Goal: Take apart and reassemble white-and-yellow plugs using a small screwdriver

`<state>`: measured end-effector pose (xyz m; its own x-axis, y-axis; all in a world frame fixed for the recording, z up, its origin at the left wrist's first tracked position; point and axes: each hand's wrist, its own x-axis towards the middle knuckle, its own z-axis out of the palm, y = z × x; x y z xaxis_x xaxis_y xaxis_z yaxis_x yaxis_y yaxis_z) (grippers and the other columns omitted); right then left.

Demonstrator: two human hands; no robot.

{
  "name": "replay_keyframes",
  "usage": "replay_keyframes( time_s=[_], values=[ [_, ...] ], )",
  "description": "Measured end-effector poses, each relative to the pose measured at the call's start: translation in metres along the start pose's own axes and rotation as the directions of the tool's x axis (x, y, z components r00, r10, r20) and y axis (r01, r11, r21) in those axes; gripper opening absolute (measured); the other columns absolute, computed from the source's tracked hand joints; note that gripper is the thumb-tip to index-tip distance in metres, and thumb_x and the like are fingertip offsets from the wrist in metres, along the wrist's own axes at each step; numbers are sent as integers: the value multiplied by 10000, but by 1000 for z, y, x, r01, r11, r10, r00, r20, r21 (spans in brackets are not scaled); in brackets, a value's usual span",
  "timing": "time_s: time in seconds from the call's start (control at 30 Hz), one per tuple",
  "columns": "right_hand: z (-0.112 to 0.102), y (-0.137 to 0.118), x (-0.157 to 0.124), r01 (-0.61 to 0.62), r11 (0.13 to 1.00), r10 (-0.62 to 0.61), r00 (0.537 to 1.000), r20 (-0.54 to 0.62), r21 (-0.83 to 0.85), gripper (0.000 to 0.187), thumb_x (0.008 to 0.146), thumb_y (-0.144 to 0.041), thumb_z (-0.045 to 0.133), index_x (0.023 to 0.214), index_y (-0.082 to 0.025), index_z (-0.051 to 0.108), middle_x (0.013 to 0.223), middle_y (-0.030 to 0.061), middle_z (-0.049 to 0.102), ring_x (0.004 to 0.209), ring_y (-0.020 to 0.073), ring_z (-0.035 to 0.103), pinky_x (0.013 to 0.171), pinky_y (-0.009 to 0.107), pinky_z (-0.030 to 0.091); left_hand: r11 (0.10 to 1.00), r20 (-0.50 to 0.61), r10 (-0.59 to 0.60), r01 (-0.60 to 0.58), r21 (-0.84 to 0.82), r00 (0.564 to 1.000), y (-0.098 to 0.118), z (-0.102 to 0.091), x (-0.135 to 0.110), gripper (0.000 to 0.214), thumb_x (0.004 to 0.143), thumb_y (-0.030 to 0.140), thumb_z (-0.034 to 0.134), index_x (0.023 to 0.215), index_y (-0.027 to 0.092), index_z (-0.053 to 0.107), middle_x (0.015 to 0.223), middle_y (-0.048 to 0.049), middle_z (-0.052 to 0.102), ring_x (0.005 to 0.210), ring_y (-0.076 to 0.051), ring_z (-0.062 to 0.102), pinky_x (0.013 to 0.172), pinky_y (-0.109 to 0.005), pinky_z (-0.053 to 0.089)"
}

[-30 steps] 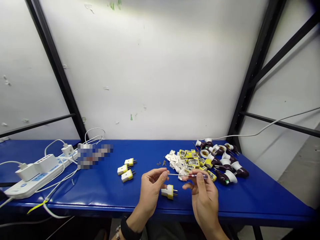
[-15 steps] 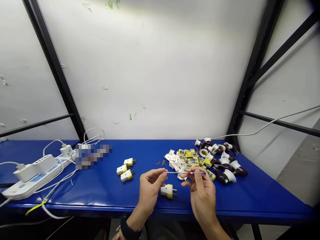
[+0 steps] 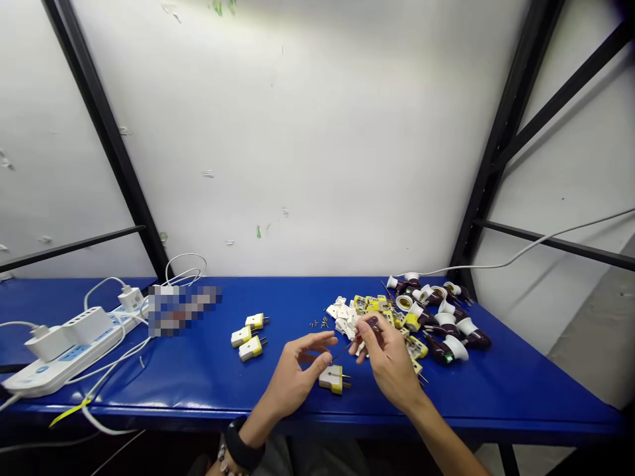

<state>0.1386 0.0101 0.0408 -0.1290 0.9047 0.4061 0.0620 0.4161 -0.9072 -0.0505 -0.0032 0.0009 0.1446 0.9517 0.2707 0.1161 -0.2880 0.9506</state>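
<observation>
My right hand (image 3: 387, 360) is closed on the dark handle of a screwdriver (image 3: 343, 351), whose thin shaft slants down to the left. Its tip hangs just above a white and yellow two-pin plug (image 3: 329, 378) lying on the blue table. My left hand (image 3: 292, 377) is open, thumb and fingers parted around the tip's left side, near the plug. Small screws (image 3: 320, 323) lie scattered beyond the hands. Behind my right hand spreads a pile of white plug covers (image 3: 341, 311) and yellow plug bases (image 3: 380, 304), partly hidden by it.
On the left lie several assembled plugs (image 3: 255, 321) and a long white power strip (image 3: 54, 370) with adapters and cables. Dark lamp holders with white rims (image 3: 449, 324) are heaped at the right. Black rack posts (image 3: 489, 145) frame the white back panel (image 3: 317, 132).
My left fingers have let go of the screwdriver's tip and parted. My right hand has tilted the screwdriver from level to pointing down toward the plug.
</observation>
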Motion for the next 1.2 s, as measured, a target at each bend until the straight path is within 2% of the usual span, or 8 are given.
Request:
replay_keyframes(
  time_s=[0.23, 0.43, 0.6, 0.73, 0.8, 0.9, 1.1, 1.2],
  values=[
    [3, -7, 8, 91, 956, -28, 975, 221, -280, 257, 1022, -405, 454, 876, -221, 559, 709, 12, 622, 646, 179, 627, 606, 287, 515, 980, -18, 8, -5, 199, 1000, -9, -8, -5, 289, 936, 395, 595, 1090, 211, 756, 1084, -72, 764, 987, -245, 691, 842, -329, 532],
    [11, -8, 8, 164, 921, -65, 959, 276, -353, 201, 1016, -289, 449, 867, -207, 557, 746, 9, 624, 656, 162, 619, 668, 291, 488, 981, -18, 21, -17, 195, 1000, -6, -1, -7, 281, 932, 337, 599, 1143, 209, 734, 1068, -66, 770, 968, -230, 705, 825, -308, 544],
    [15, -5, 13, 259, 859, -145, 950, 275, -441, 215, 953, -255, 566, 745, -199, 580, 746, 10, 637, 689, 160, 581, 655, 277, 443, 963, 2, 111, -108, 248, 994, -6, 10, -5, 148, 885, 220, 643, 941, 200, 779, 911, -30, 786, 814, -189, 715, 770, -262, 552],
    [17, -2, 17, 230, 886, -147, 963, 227, -402, 260, 870, -321, 701, 672, -194, 590, 667, -7, 619, 612, 140, 552, 577, 254, 429, 936, -29, 197, -179, 303, 980, -17, 12, -2, 143, 872, 186, 643, 822, 194, 777, 808, -32, 787, 729, -186, 721, 707, -245, 549],
    [17, -3, 17, 201, 927, -124, 961, 247, -316, 130, 873, -319, 693, 862, -190, 679, 816, 22, 696, 648, 142, 605, 565, 243, 458, 918, -30, 221, -197, 344, 975, -19, 11, -2, 171, 882, 179, 618, 864, 203, 786, 850, -43, 796, 756, -196, 731, 717, -252, 552],
    [18, -5, 16, 201, 950, -118, 940, 321, -239, 187, 932, -264, 589, 1081, -206, 686, 971, 47, 738, 740, 155, 666, 602, 243, 502, 882, -10, 243, -216, 420, 970, -16, 7, -4, 218, 904, 171, 577, 926, 218, 789, 898, -51, 797, 802, -204, 733, 749, -264, 549],
    [20, -3, 19, 200, 934, -132, 963, 234, -295, 113, 838, -242, 693, 768, -200, 615, 676, -7, 669, 582, 135, 605, 525, 232, 455, 880, 35, 221, -215, 424, 975, -13, 5, 0, 136, 853, 160, 653, 911, 216, 763, 897, -28, 788, 834, -198, 730, 761, -247, 547],
    [17, -4, 19, 154, 960, -99, 968, 232, -233, 160, 817, -280, 726, 910, -202, 622, 776, 1, 682, 613, 131, 615, 520, 223, 460, 856, 49, 239, -234, 460, 970, -18, 5, 2, 148, 864, 147, 633, 820, 216, 757, 786, -10, 780, 714, -174, 719, 679, -225, 518]
  ],
)
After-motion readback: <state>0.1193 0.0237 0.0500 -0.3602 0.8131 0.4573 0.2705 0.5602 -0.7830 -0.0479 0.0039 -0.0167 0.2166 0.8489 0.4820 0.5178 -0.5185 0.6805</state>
